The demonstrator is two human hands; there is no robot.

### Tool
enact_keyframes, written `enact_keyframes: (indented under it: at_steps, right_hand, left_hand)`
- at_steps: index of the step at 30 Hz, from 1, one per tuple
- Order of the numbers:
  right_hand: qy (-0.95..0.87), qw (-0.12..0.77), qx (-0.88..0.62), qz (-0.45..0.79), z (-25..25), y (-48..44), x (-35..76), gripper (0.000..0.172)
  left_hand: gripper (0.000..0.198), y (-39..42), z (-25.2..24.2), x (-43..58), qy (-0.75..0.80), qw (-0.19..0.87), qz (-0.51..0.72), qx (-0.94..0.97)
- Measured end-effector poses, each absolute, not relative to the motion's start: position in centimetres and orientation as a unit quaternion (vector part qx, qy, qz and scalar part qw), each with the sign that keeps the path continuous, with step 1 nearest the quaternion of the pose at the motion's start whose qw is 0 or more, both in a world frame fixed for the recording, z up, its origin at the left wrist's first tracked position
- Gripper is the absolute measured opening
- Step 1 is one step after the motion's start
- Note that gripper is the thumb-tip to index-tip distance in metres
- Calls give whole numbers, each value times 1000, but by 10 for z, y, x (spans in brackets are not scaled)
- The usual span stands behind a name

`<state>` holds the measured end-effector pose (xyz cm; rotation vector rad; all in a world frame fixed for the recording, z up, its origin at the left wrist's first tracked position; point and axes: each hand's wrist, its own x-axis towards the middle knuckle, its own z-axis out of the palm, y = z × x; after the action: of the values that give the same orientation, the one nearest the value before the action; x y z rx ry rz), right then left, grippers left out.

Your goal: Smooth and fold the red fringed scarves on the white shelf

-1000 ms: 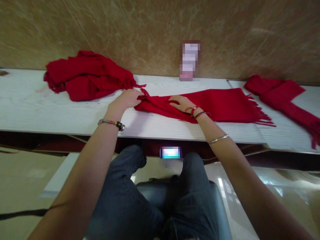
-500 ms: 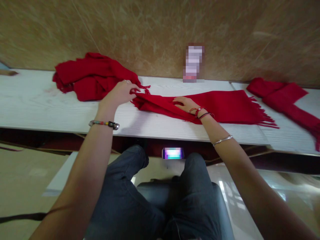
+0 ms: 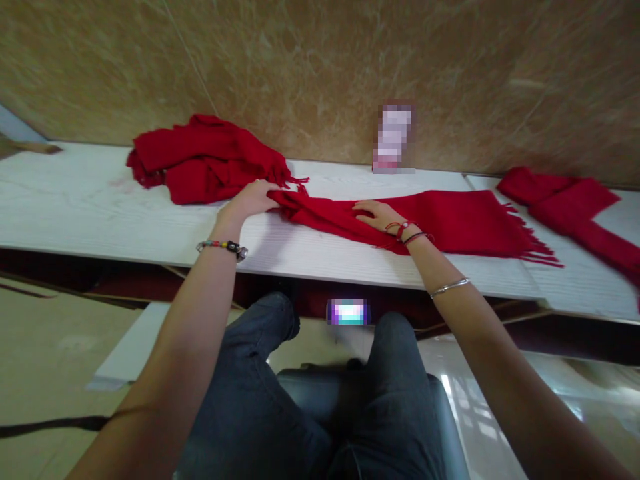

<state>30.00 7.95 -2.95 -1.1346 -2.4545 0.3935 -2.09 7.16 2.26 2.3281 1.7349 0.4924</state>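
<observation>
Lying lengthwise along the white wood-grain tabletop [image 3: 75, 213], the long red knitted scarf with fringed ends [image 3: 450, 217] is pinched closed at its left end by the left hand [image 3: 253, 200] and pressed flat at mid-length by the open right hand [image 3: 377, 215]. For a clean fold, the pinched end is best drawn taut and level, with edges aligned and the heaped red scarves [image 3: 205, 159] just beside it on the far left kept clear of the fringe.

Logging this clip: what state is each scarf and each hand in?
Middle scarf: stretched out, partly folded lengthwise, fringe right.
Left scarves: crumpled heap.
Right scarf: lying loosely folded.
Left hand: gripping the middle scarf's end.
Right hand: flat, pressing it.
</observation>
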Motion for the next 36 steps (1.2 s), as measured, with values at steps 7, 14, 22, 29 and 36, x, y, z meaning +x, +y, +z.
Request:
enact_keyframes:
  at_steps: [7,14,22,29,36]
  right_hand:
    - [-876,192,-417,148,-28,81,300,33]
    - [-870,197,-425,155,-25,78,300,33]
    - [-867,197,-428,161,-22,77,300,32]
    - [-871,208,-386,223,-5,56,294,54]
    - [-889,155,-386,191,-11,59,294,57]
  left_hand:
    - [37,60,41,-4,587,277,349,676]
    - [38,59,43,-12,576,82,294,758]
    - [111,64,31,-13,669,46,5,742]
    - [60,66,27,21,490,64,-50,868]
    - [54,72,10,25,520,-5,116,847]
